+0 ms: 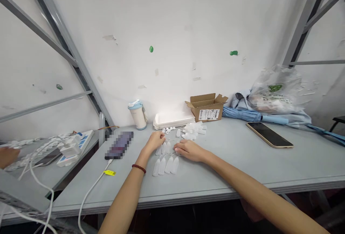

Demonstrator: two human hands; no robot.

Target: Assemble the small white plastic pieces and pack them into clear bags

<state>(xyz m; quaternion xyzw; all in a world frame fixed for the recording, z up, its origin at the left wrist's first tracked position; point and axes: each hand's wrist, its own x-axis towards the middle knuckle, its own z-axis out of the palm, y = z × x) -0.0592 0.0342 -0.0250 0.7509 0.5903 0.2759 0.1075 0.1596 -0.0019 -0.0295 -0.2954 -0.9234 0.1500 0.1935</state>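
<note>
My left hand [155, 141] has its fingers pinched together above a row of translucent white, long flat pieces [167, 147]; whatever is in the pinch is too small to make out. Facing it, my right hand [191, 150] is closed at the fingertips by the right end of that row, and what it grips is hidden. Nearer the front edge lies a second row of similar rounded pieces [161, 165], with a thin white cord curving above them. Small white caps [168, 130] are scattered just beyond my left hand. Behind my right hand sits a loose pile of the translucent pieces [192, 130].
Along the wall stand a cup [138, 115], white trays [174, 119] and an open cardboard box [207, 107]. A blue umbrella [242, 113] and plastic bag [277, 90] lie right, near a phone [269, 135]. A cabled phone [119, 146] lies left. Another person's hand [8, 156] shows far left.
</note>
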